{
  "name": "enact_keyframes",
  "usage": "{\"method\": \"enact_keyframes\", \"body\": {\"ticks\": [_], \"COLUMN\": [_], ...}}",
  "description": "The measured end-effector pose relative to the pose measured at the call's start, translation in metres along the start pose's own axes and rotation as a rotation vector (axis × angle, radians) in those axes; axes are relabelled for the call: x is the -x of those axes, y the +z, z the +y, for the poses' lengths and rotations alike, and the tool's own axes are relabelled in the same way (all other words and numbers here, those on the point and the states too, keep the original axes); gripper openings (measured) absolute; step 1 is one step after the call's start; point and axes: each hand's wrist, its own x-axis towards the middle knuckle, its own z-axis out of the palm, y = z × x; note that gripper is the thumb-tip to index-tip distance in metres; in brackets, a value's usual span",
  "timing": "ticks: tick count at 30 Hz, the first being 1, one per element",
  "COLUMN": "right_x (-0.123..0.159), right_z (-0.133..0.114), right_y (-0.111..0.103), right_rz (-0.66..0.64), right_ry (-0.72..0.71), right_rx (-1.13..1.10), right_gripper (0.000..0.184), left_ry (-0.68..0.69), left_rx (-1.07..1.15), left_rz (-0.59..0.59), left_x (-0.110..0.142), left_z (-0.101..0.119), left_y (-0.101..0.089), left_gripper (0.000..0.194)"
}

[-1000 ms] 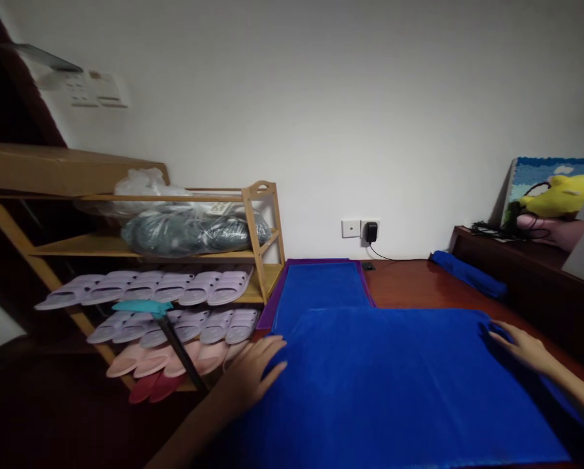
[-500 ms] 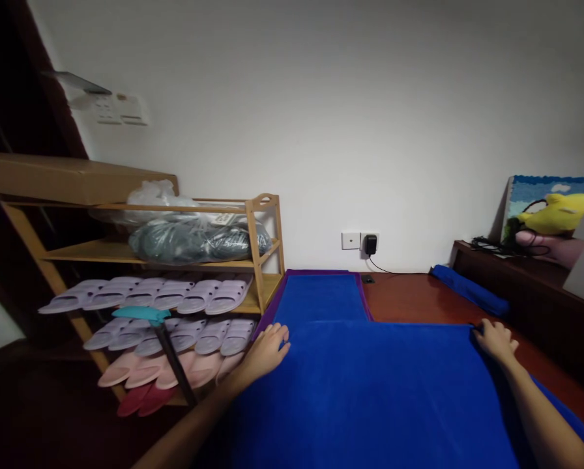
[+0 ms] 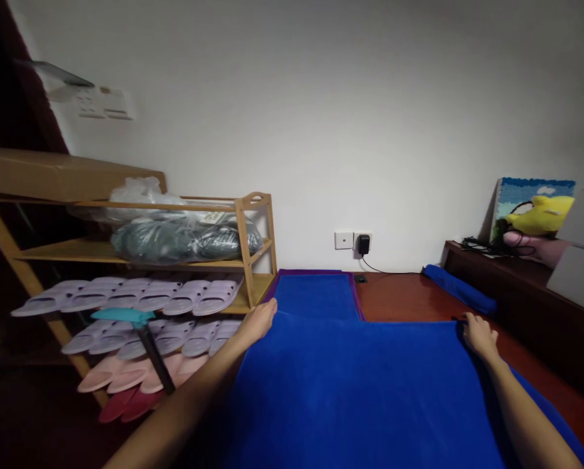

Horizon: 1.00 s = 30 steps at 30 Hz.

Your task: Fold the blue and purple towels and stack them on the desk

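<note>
A large blue cloth [image 3: 370, 384], like a towel, spreads across the lower middle of the head view. Its far left corner is pinched in my left hand [image 3: 261, 319], beside the shoe rack. At the far right corner my right hand [image 3: 480, 335] grips the edge, fingers closed over it. The far edge runs nearly straight between both hands. Beyond it lies a stack of folded blue cloth [image 3: 316, 296] with a purple cloth [image 3: 356, 296] showing around its border, on the reddish-brown wooden surface [image 3: 399, 299]. The near part of the large cloth runs out of view.
At left stands a wooden shoe rack [image 3: 246, 254] with several slippers [image 3: 218, 296], a plastic-wrapped bundle [image 3: 184, 238] and a cardboard box [image 3: 67, 176]. A turquoise-topped pole [image 3: 150, 352] rises before it. Another blue cloth [image 3: 458, 290] lies by the dark ledge [image 3: 517, 280]. A charger [image 3: 363, 245] is plugged into the wall.
My left hand has risen at the cloth's far left corner and closed on it, drawing that corner up and outward. My right hand still holds its corner. The view has turned slightly right.
</note>
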Motion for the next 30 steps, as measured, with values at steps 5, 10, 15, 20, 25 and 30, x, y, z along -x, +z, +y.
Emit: {"method": "enact_keyframes", "body": {"ticks": [5,10,15,20,25,30], "right_x": [0.017,0.052,0.063,0.062,0.067,0.1], "right_z": [-0.012,-0.013,-0.006,-0.005,0.001,0.029], "right_y": [-0.011,-0.012,-0.011,-0.01,-0.019,-0.038], "right_rz": [0.06,-0.183,-0.281,-0.308,-0.298,-0.27], "right_ry": [-0.074,-0.254,-0.13,-0.094,-0.155,-0.216], "right_rx": [-0.001,-0.028,0.008,0.033,0.007,-0.071], "right_gripper": [0.058,0.068,0.077,0.077,0.074,0.067], "left_ry": [0.077,0.341,0.381,0.366,0.349,0.31], "left_rx": [-0.077,-0.074,-0.115,-0.11,-0.116,-0.1], "left_rz": [0.227,0.116,0.08,0.092,0.08,0.059], "left_x": [0.038,0.126,0.162,0.161,0.169,0.166], "left_z": [0.024,0.035,0.025,0.016,0.01,0.004], "left_y": [0.016,0.038,0.037,0.031,0.025,0.013], "left_gripper": [0.038,0.061,0.067,0.062,0.06,0.058]}}
